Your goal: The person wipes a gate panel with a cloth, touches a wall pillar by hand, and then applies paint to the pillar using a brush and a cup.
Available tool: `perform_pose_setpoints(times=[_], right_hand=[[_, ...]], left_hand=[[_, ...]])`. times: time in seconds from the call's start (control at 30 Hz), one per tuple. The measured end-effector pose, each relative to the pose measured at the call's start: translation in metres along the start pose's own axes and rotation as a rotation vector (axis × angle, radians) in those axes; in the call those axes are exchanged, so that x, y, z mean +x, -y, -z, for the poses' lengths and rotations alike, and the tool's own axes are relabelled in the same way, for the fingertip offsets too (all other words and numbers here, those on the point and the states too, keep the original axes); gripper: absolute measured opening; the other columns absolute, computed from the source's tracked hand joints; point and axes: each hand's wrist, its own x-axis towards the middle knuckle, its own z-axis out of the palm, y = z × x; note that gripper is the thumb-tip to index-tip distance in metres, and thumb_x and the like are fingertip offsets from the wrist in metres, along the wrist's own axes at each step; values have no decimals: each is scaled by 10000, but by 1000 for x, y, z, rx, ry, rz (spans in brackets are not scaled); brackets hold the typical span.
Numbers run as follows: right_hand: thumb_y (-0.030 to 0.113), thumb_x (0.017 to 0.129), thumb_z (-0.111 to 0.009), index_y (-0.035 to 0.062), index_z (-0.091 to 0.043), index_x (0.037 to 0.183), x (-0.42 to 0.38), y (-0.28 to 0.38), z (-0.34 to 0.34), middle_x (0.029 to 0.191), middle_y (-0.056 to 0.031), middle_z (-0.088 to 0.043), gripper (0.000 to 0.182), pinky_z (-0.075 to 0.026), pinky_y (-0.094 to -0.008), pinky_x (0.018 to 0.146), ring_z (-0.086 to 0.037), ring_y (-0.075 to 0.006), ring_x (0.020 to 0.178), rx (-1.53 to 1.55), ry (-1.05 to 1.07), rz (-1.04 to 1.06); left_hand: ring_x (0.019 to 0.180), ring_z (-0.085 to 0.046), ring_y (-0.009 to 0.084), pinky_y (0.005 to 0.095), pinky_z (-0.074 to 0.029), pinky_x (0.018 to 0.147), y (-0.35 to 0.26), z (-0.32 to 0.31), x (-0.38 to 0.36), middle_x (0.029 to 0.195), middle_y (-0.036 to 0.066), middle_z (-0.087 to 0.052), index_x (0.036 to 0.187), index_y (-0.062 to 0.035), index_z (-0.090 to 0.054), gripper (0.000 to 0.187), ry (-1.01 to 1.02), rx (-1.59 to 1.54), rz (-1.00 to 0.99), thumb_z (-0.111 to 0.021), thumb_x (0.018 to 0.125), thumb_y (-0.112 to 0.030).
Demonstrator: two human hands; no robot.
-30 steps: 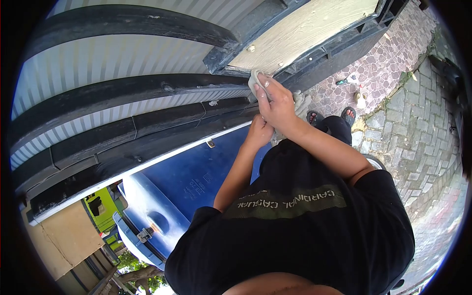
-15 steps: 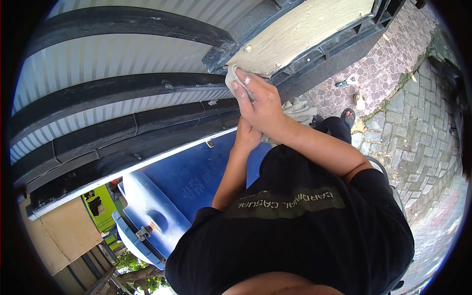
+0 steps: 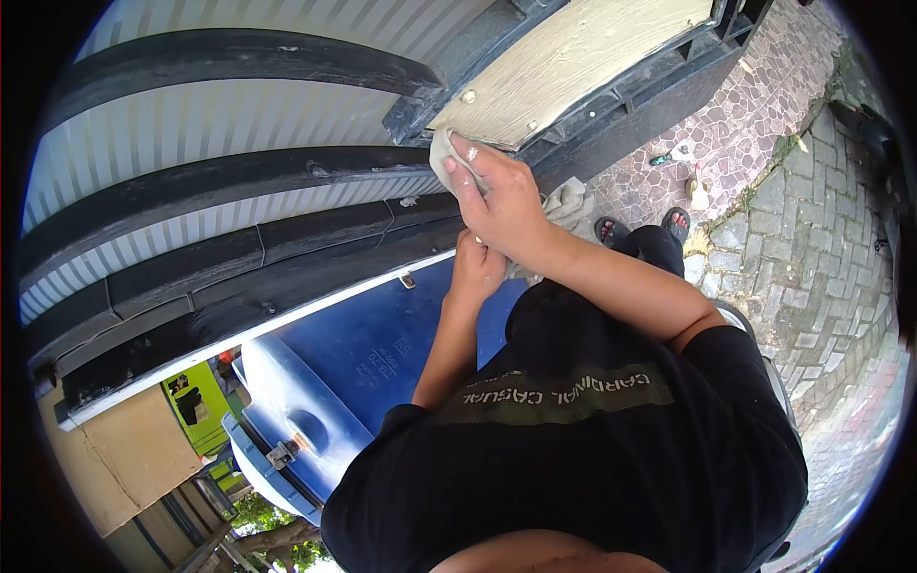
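Right hand (image 3: 501,199): the thumb and fingers are closed on a pale grey cloth (image 3: 441,160). The cloth is pinched at the fingertips, at the lower corner of the cream panel (image 3: 573,67), where the dark frame (image 3: 406,119) meets it. White smears mark the fingers.

Left hand (image 3: 476,270): located just below the right palm, close to the right wrist. Its fingers appear bent inward; their tips are partly hidden, and whether they grip anything cannot be told.

More grey fabric (image 3: 570,205) lies bunched beyond the right wrist, on the side away from the right fingertips; whether it joins the held cloth cannot be confirmed. Below the left fingers is a blue tank (image 3: 373,353). To the right of the fingers, well apart, two sandalled feet (image 3: 676,225) stand by the patterned paving (image 3: 630,191).
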Motion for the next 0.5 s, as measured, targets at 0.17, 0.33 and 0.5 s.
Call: perform_pose_setpoints(times=[0.17,0.33,0.5], right_hand=[[74,850,-546,-42,-563,1070,-1,4,-4,823,-187,-596,249,-491,-388,643,-598,-370,713,20,25,46],[65,834,-559,-11,-556,1075,-21,-26,-5,792,-147,-571,253,-490,-386,598,-585,-339,687,-98,78,54],[74,840,-557,9,-543,1066,-1,-7,-15,916,-169,-622,235,-510,-391,659,-613,-361,784,-12,38,134]], left_hand=[[729,-632,362,381,-475,662,8,11,0,749,195,-638,816,72,-590,159,63,-27,22,-481,771,-35],[756,-634,367,407,-477,691,32,-7,-10,775,202,-645,821,78,-595,173,112,102,22,-480,779,-44],[769,-654,312,366,-477,678,9,4,-3,787,180,-660,867,85,-596,190,-34,4,13,-473,809,-48]])
